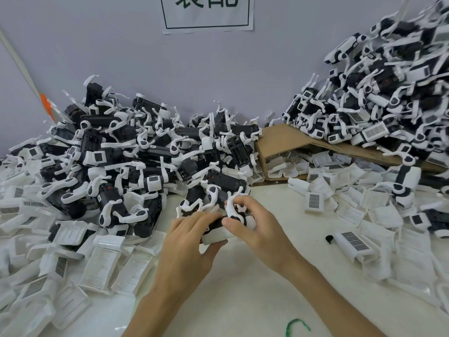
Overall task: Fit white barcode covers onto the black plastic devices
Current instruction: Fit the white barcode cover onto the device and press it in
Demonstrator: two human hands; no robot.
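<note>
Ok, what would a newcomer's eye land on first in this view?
Two heaps of black-and-white devices at the back: a left heap and a taller right heap spilling over a cardboard sheet. Next, loose white covers strewn over the table on both sides. In the middle, the left hand and right hand grip one device between them.

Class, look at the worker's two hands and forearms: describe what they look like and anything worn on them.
The left hand and right hand are both bare: no gloves, no rings on the fingers that show, no watch or wristband. Both forearms are bare too, with no sleeve in view.
</note>
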